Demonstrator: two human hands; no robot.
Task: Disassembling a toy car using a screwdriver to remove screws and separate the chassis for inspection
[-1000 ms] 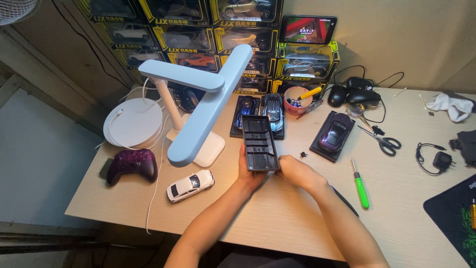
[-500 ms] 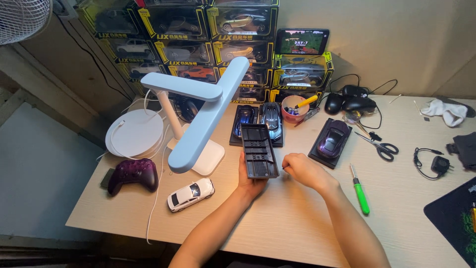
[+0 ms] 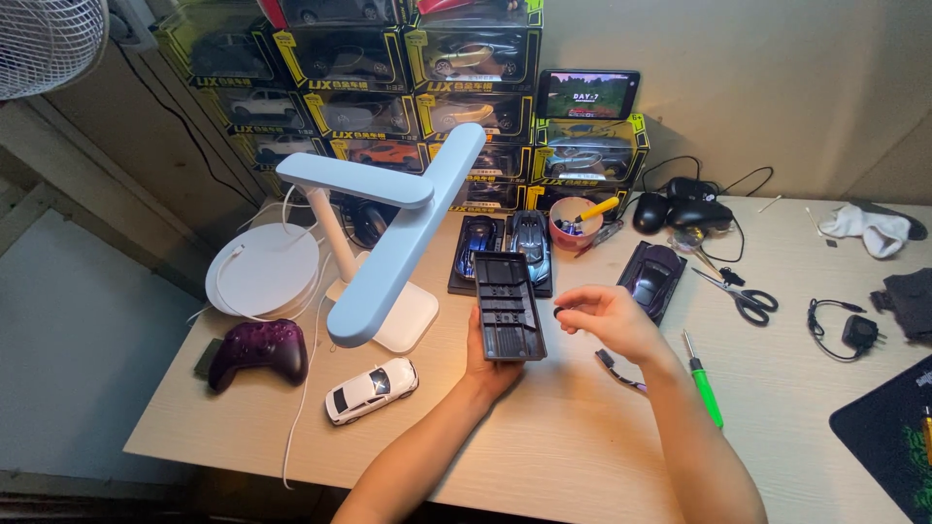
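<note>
My left hand (image 3: 488, 367) holds a long black plastic tray (image 3: 507, 306) with moulded compartments from below, lifted above the desk and pointing away from me. Just to the right of the tray's edge, my right hand (image 3: 610, 320) pinches a tiny dark piece (image 3: 558, 312) between thumb and fingertips. A small dark part (image 3: 612, 364) lies on the desk under my right wrist.
A white desk lamp (image 3: 388, 243) stands left of the tray, with a white toy car (image 3: 371, 390), purple game controller (image 3: 257, 349) and white disc (image 3: 262, 270) nearby. Model cars on bases (image 3: 652, 277), a pink cup (image 3: 573, 225), scissors (image 3: 743, 296), a green screwdriver (image 3: 704, 383) and stacked boxed cars (image 3: 388, 87) surround.
My right hand has drawn away from the tray's near end, moving right and slightly up with its fingers pinched. The left hand still holds the tray.
</note>
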